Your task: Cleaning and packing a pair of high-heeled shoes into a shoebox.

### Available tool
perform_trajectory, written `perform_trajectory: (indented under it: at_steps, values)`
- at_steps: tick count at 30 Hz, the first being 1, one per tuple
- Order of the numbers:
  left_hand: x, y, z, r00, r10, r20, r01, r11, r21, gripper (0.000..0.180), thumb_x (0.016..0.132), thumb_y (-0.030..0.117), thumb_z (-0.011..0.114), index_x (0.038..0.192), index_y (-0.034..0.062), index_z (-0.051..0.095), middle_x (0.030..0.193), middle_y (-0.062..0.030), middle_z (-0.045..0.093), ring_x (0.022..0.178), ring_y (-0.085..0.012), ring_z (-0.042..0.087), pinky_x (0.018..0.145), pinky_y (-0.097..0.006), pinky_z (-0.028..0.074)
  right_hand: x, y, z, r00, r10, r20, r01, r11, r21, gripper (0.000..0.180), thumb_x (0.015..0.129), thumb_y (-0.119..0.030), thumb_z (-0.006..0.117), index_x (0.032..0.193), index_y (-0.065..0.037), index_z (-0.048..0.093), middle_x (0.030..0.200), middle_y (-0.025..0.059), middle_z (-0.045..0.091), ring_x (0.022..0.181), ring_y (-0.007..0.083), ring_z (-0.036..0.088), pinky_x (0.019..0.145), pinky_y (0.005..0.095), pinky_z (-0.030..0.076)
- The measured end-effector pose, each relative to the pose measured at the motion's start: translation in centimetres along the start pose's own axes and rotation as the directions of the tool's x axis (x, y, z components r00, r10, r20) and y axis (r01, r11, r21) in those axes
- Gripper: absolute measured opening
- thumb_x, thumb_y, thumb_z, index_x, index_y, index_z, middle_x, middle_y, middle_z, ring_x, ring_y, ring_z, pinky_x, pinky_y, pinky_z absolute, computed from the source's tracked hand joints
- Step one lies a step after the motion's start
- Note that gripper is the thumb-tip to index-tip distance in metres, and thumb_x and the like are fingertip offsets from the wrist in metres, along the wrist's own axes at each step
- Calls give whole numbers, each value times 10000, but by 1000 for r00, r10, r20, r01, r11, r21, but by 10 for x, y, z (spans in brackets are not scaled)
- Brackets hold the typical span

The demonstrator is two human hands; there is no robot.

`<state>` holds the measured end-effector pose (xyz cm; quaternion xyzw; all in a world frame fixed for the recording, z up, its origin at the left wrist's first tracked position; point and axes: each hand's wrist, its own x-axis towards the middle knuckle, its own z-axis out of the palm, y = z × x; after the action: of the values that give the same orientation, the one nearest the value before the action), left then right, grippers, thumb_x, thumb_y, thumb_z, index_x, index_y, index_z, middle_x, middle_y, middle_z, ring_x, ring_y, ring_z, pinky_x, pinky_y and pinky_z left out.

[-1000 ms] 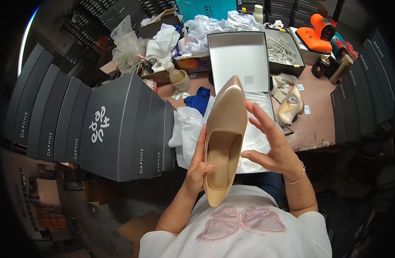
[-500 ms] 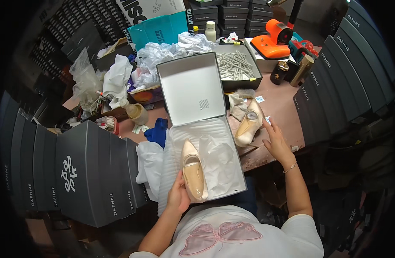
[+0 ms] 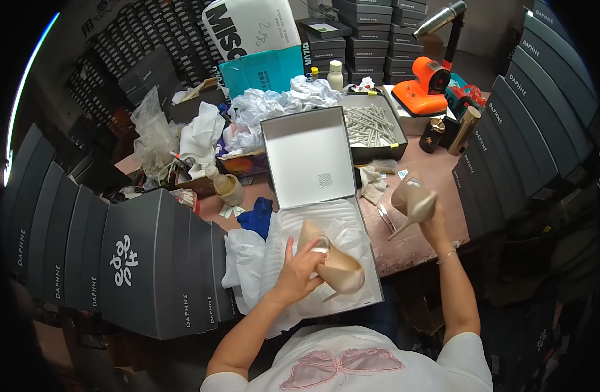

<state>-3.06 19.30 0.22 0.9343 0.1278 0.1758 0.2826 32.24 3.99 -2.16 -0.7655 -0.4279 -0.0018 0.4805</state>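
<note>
One beige high-heeled shoe (image 3: 342,269) is tilted over the open shoebox (image 3: 306,157), fingers of the left hand (image 3: 299,271) clamped on it, while a second shoe (image 3: 414,200), clamped in the fingers of the right hand (image 3: 435,227), is above the pink tabletop (image 3: 449,186), dark boxes (image 3: 143,274) flanking both sides

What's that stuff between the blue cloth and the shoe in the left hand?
The head view shows white ribbed wrapping between the blue cloth and the shoe in the left hand.
</note>
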Motion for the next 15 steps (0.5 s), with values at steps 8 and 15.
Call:
perform_trajectory:
  at_steps: [8,15]
  values:
    - [12,10,-66,962,-271,-17,139,546,-826,358,866,9,670,1201,43,547,1062,-15,618,1040,-125,578,940,-311,463,0,-150,-26,849,-232,475,-80,831,550,274,787,-33,699,1051,5,639,922,47,668,845,103,623,754,287,506]
    - [-6,11,-56,953,-293,79,211,453,-866,456,909,74,657,1320,32,463,1155,-47,613,1069,-126,584,930,-301,482,-25,-174,32,722,-274,635,-194,801,566,334,822,-85,699,1130,-8,593,988,50,655,900,111,607,813,284,500]
